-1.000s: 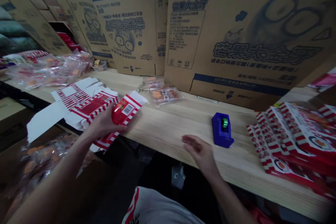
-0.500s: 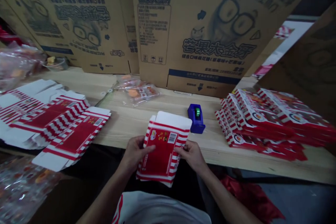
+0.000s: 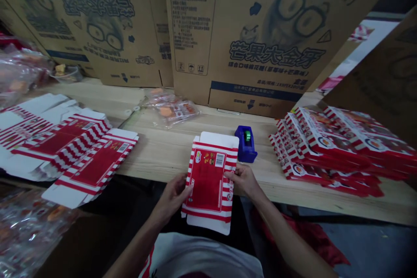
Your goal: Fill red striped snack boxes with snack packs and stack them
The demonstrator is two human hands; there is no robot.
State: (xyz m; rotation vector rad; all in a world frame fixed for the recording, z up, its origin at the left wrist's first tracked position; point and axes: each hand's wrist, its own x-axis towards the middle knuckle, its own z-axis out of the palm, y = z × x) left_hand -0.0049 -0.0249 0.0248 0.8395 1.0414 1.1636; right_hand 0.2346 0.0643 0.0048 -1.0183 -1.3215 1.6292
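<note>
A red-and-white striped carton (image 3: 207, 182) with white end flaps is held between my two hands, over the near edge of the table. My left hand (image 3: 174, 193) grips its left edge, thumb on the printed face and fingers behind. On the opposite edge, my right hand (image 3: 244, 179) pinches the carton between thumb and fingers. The flaps stick out at the top and bottom. Just beyond the carton stands a blue tape dispenser (image 3: 246, 147) with a green roll. To the left lie flat striped cartons (image 3: 100, 163) in an overlapping pile.
Filled striped boxes (image 3: 325, 139) are stacked at the right. Clear packets (image 3: 172, 108) lie mid-table, before large brown cardboard boxes (image 3: 192, 52). A plastic tub (image 3: 68, 74) stands at the back left. Many wrapped packets (image 3: 29, 230) lie low at the left.
Both hands have shifted slightly right with the carton. It now sits straighter, with its bottom flap showing more. The camera view has tilted slightly.
</note>
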